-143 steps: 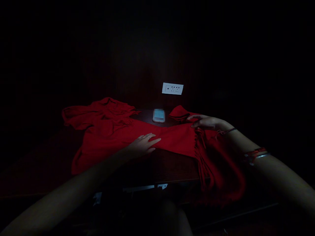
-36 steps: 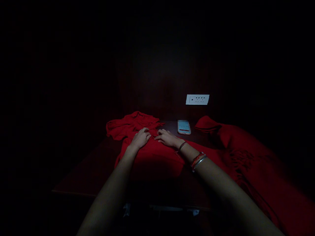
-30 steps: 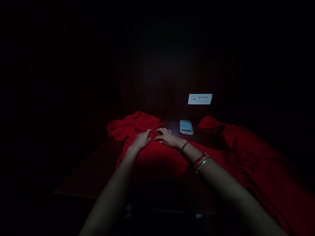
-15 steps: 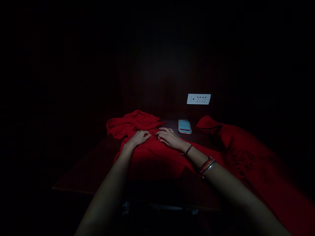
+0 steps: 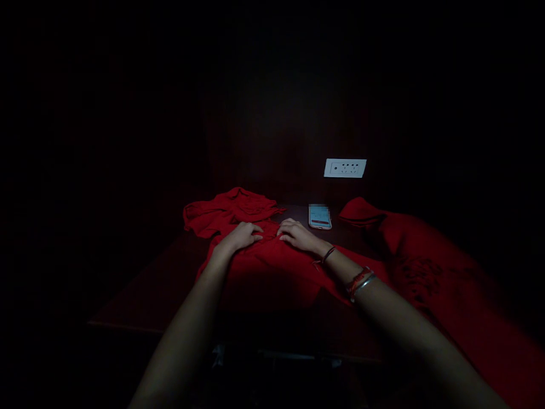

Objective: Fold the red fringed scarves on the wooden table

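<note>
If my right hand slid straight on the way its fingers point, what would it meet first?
Your right hand would probably meet the bunched red cloth first, with your left hand beyond it; depth is hard to judge.

The cloth (image 5: 276,270) is plain red from nine o'clock round to four, sinking to deep crimson toward six. At three, the phone (image 5: 320,217) has a pale blue screen with a dark red bar. The socket plate (image 5: 345,168) at two is white with black holes. Toward four: a red band (image 5: 360,276), a silvery bangle (image 5: 366,282).
</note>
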`<control>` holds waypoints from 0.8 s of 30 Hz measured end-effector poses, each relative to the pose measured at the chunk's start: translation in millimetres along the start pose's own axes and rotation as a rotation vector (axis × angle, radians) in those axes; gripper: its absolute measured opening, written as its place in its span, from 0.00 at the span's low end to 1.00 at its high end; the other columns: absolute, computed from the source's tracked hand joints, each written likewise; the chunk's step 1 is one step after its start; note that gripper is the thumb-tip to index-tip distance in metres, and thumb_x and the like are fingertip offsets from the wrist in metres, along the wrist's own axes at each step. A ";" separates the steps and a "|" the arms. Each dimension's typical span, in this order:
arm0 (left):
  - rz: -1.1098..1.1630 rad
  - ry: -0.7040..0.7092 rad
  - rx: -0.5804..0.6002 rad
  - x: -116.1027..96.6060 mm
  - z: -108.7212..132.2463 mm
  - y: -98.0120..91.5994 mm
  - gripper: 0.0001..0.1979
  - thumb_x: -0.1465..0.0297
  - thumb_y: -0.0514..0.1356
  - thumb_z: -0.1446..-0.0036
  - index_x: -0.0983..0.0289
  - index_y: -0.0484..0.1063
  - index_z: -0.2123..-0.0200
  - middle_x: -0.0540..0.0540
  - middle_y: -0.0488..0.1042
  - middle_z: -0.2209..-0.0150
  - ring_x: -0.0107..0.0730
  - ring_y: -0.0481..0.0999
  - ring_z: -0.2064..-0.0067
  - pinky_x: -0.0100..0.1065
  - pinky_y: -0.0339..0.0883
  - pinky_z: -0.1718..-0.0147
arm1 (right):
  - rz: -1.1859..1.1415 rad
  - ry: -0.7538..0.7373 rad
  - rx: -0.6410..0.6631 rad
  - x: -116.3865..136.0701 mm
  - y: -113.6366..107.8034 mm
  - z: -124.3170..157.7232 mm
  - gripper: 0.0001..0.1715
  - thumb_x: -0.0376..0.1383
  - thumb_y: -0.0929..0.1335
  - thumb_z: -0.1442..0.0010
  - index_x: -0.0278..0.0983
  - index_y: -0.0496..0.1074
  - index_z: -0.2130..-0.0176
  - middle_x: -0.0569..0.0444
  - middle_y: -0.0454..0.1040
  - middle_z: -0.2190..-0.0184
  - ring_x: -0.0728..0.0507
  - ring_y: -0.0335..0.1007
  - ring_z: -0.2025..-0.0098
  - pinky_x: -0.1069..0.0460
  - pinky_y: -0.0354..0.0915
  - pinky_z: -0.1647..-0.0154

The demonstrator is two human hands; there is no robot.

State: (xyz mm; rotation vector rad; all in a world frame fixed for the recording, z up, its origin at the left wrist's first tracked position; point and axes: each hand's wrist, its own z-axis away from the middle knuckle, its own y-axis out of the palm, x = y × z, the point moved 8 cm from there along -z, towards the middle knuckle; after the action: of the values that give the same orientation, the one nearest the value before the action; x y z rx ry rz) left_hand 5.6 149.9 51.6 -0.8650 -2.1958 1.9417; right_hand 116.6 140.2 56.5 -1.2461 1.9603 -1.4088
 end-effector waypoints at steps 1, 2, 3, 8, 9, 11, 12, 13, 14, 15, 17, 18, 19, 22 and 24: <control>0.012 0.028 -0.020 -5.2 0.2 -2.3 0.11 0.69 0.54 0.51 0.65 0.72 0.64 0.55 0.72 0.61 0.36 0.70 0.59 0.30 0.59 0.58 | -0.011 0.014 -0.030 0.0 -0.1 0.1 0.08 0.34 0.61 0.45 0.35 0.68 0.66 0.51 0.67 0.67 0.46 0.57 0.59 0.50 0.53 0.58; 0.033 0.063 -0.046 -10.4 -0.1 -4.2 0.11 0.69 0.55 0.52 0.65 0.72 0.65 0.55 0.73 0.62 0.35 0.70 0.60 0.30 0.59 0.58 | -0.024 0.027 -0.061 0.2 -0.6 0.2 0.08 0.34 0.61 0.45 0.35 0.68 0.66 0.51 0.67 0.67 0.46 0.56 0.59 0.50 0.53 0.58; 0.067 0.098 -0.073 -14.8 -0.8 -5.3 0.10 0.70 0.55 0.52 0.64 0.72 0.66 0.54 0.72 0.63 0.35 0.69 0.59 0.30 0.58 0.58 | -0.041 0.038 -0.096 0.5 -1.8 0.1 0.08 0.34 0.60 0.44 0.35 0.68 0.66 0.51 0.67 0.67 0.46 0.57 0.60 0.50 0.53 0.58; 0.456 0.111 -0.035 -15.3 -9.8 11.6 0.06 0.76 0.54 0.56 0.66 0.69 0.71 0.52 0.70 0.68 0.29 0.69 0.64 0.29 0.61 0.62 | -0.160 0.082 -0.280 -1.7 -14.0 -1.6 0.06 0.30 0.61 0.46 0.35 0.67 0.69 0.51 0.62 0.63 0.47 0.57 0.59 0.52 0.54 0.56; 0.538 0.062 -0.027 -10.7 -11.2 15.1 0.06 0.76 0.54 0.56 0.66 0.67 0.71 0.51 0.70 0.69 0.28 0.69 0.65 0.29 0.62 0.64 | -0.175 0.093 -0.292 -3.1 -14.6 -2.5 0.06 0.30 0.62 0.47 0.35 0.67 0.69 0.51 0.60 0.62 0.47 0.56 0.58 0.52 0.54 0.56; 0.645 -0.056 -0.064 0.0 -11.2 15.6 0.06 0.74 0.53 0.54 0.66 0.64 0.69 0.50 0.68 0.72 0.27 0.69 0.67 0.30 0.63 0.65 | -0.185 0.117 -0.280 -6.0 -12.8 -4.7 0.05 0.29 0.63 0.49 0.35 0.68 0.70 0.51 0.59 0.61 0.47 0.56 0.57 0.51 0.54 0.55; 0.656 -0.104 -0.109 4.5 -9.4 11.8 0.05 0.73 0.53 0.53 0.66 0.63 0.69 0.50 0.68 0.72 0.26 0.69 0.67 0.30 0.62 0.65 | -0.182 0.128 -0.268 -7.3 -11.2 -5.6 0.05 0.29 0.63 0.49 0.35 0.68 0.70 0.51 0.59 0.61 0.47 0.56 0.56 0.51 0.54 0.55; 0.633 -0.134 -0.161 7.2 -6.8 5.7 0.05 0.71 0.52 0.52 0.66 0.62 0.69 0.50 0.68 0.72 0.26 0.68 0.67 0.30 0.62 0.65 | -0.176 0.137 -0.261 -8.2 -10.0 -6.2 0.04 0.29 0.63 0.49 0.35 0.68 0.71 0.51 0.59 0.61 0.47 0.56 0.56 0.51 0.54 0.54; 0.581 -0.143 -0.208 7.4 -3.6 -1.4 0.06 0.69 0.52 0.51 0.66 0.62 0.70 0.50 0.67 0.72 0.27 0.68 0.67 0.31 0.62 0.65 | -0.168 0.142 -0.259 -8.7 -9.4 -6.4 0.04 0.29 0.63 0.49 0.35 0.68 0.70 0.51 0.58 0.61 0.47 0.55 0.56 0.50 0.53 0.54; 0.512 -0.143 -0.236 5.7 -0.2 -7.4 0.08 0.66 0.52 0.51 0.65 0.62 0.70 0.51 0.67 0.72 0.28 0.68 0.67 0.31 0.62 0.66 | -0.161 0.143 -0.263 -8.8 -9.3 -6.3 0.05 0.30 0.63 0.49 0.35 0.68 0.70 0.51 0.58 0.60 0.46 0.55 0.55 0.50 0.53 0.54; 0.376 -0.144 -0.213 -1.1 5.1 -11.4 0.14 0.60 0.55 0.54 0.65 0.63 0.70 0.51 0.68 0.72 0.30 0.68 0.68 0.31 0.62 0.67 | -0.151 0.143 -0.274 -8.7 -10.0 -5.6 0.05 0.30 0.63 0.49 0.36 0.69 0.70 0.51 0.58 0.60 0.46 0.54 0.55 0.50 0.53 0.53; 0.333 -0.151 -0.168 -4.8 6.9 -8.6 0.17 0.58 0.57 0.57 0.65 0.64 0.69 0.51 0.68 0.72 0.30 0.68 0.69 0.31 0.62 0.68 | -0.148 0.142 -0.277 -8.7 -10.3 -5.4 0.05 0.30 0.64 0.49 0.36 0.69 0.70 0.52 0.58 0.60 0.46 0.54 0.54 0.49 0.53 0.53; 0.309 -0.160 -0.120 -8.6 8.0 -3.9 0.19 0.57 0.58 0.59 0.66 0.64 0.67 0.52 0.68 0.71 0.31 0.68 0.69 0.31 0.62 0.69 | -0.148 0.141 -0.277 -8.7 -10.5 -5.4 0.05 0.30 0.64 0.50 0.36 0.69 0.70 0.52 0.58 0.60 0.46 0.55 0.55 0.50 0.53 0.53; 0.280 -0.181 -0.044 -18.8 8.0 10.9 0.28 0.59 0.61 0.64 0.68 0.62 0.60 0.54 0.68 0.68 0.33 0.68 0.67 0.31 0.61 0.70 | -0.153 0.143 -0.270 -9.0 -10.0 -8.1 0.04 0.29 0.65 0.51 0.35 0.70 0.71 0.52 0.59 0.61 0.46 0.55 0.56 0.50 0.53 0.54; 0.295 -0.203 -0.038 -21.9 5.7 18.8 0.32 0.62 0.62 0.63 0.69 0.59 0.54 0.55 0.68 0.66 0.34 0.68 0.67 0.30 0.61 0.71 | -0.156 0.151 -0.261 -8.9 -8.3 -12.7 0.04 0.29 0.65 0.51 0.36 0.70 0.72 0.53 0.60 0.62 0.47 0.56 0.57 0.50 0.54 0.55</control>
State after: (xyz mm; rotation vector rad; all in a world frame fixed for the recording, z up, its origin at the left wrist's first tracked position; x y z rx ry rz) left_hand 28.1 135.4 39.4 -1.0989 -2.3346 2.2141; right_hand 115.1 153.7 67.6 -1.4735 2.2504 -1.3889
